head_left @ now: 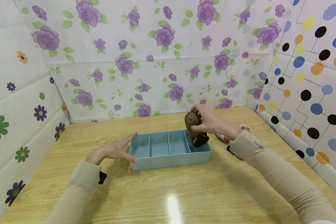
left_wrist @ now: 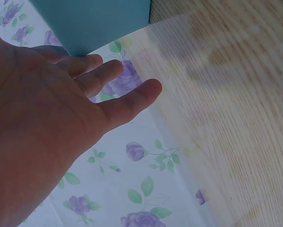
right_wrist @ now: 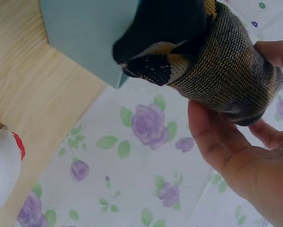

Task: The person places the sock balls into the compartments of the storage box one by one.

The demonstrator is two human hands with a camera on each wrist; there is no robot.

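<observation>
A light blue box with a row of compartments stands on the table. My right hand pinches a rolled-up sock, brown knit with a black end, between thumb and fingers. The sock's black end hangs down into the box's rightmost compartment. In the right wrist view the sock shows a ribbed weave with yellowish and dark patches. My left hand spans the left end of the box, thumb at the front corner and fingers at the back one. Those fingers look mostly straight in the left wrist view.
On the table to the right, partly behind my right forearm, lie more rolled pieces of cloth, one a white roll with red and pink. A flower-print sheet hangs behind the table, and a dotted sheet hangs along its right side.
</observation>
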